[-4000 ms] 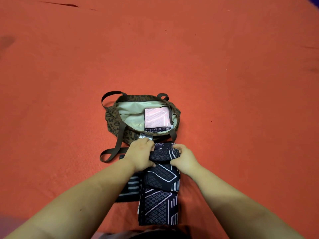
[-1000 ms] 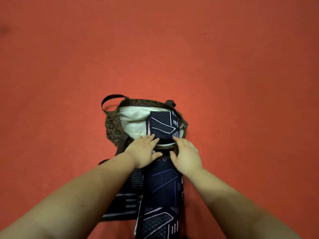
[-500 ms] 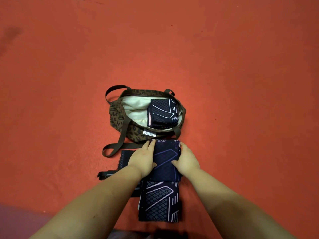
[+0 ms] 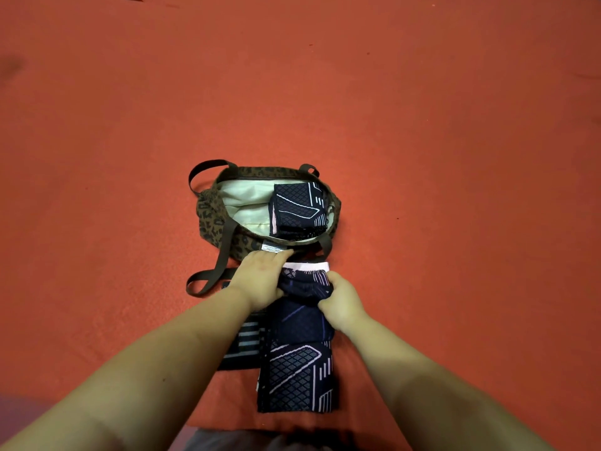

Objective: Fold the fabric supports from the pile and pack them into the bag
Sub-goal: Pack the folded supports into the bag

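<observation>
Red carpet floor [image 4: 422,157]: dark patterned fabric support [image 4: 304,315] lies before the leopard-print bag [image 4: 211,219], its far end gripped by left hand [image 4: 260,281] and right hand [image 4: 341,304]. Judged soft, light; best held at folded edges.

Your way into the leopard-print bag [image 4: 211,219] is half open: a folded navy support [image 4: 297,208] fills the right side of its mouth, while the pale lining on the left lies bare. The bag's near rim sits just beyond your left hand [image 4: 260,278] and right hand [image 4: 341,302]. A brown strap [image 4: 208,278] loops on the red mat [image 4: 455,157] to your left; the mat's right side lies bare.
</observation>
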Tool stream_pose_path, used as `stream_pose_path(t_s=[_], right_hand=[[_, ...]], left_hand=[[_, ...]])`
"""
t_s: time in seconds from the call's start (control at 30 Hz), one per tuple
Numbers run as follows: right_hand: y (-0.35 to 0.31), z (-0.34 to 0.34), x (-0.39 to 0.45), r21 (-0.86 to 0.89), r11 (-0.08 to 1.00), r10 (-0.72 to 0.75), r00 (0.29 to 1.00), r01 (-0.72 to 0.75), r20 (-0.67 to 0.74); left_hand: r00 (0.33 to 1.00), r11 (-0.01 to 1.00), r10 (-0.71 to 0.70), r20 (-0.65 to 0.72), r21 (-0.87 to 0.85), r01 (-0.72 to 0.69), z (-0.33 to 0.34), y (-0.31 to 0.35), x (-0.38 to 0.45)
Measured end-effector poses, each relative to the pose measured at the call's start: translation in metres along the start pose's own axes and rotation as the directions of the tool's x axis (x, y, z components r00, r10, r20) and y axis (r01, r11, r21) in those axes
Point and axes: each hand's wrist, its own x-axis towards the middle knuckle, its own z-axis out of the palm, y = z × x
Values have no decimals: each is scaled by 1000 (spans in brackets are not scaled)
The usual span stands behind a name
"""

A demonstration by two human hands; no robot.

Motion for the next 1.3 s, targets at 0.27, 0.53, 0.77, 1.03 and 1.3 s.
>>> stream_pose_path(t_s=[0.27, 0.53, 0.77, 1.03, 1.3], right_hand=[[5, -7, 4, 22, 999, 41, 998, -42, 41], [6, 6, 18, -48, 991, 122, 993, -122, -1], [-4, 6, 17, 391, 902, 191, 981, -183, 19], [-40, -26, 37, 532, 793, 163, 945, -296, 282], [-77, -35, 66, 623, 714, 171, 942, -320, 288]], left_hand=[[955, 799, -217, 203, -525, 294, -11, -7, 1], [779, 436, -496, 384, -666, 606, 26, 1, 11], [800, 380, -462, 383, -730, 569, 32, -6, 10], [847, 19, -189, 496, -861, 508, -12, -19, 2], [857, -248, -111, 503, -849, 466, -36, -31, 27]])
